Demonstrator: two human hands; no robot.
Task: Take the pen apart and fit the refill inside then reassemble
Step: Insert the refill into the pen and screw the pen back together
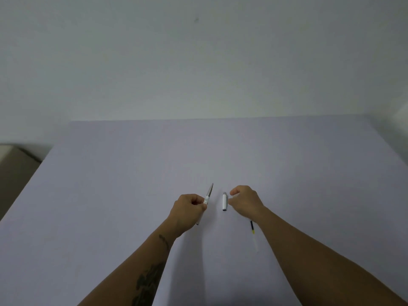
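Observation:
My left hand (187,208) is closed around a white pen body (208,194); its grey pointed tip sticks up and away from me, and its rear end pokes out under my wrist. A white pen cap (224,202) lies on the pale table (132,184) just to the right. My right hand (245,200) hovers beside the cap with thumb and fingers apart, holding nothing. A thin refill (252,227), dark with a yellow section and a clear end, lies next to my right forearm.
The table reaches a plain white wall (198,62) at the back. A brown box or piece of furniture (15,171) stands off the table's left edge. The table's right corner meets a white surface (400,115).

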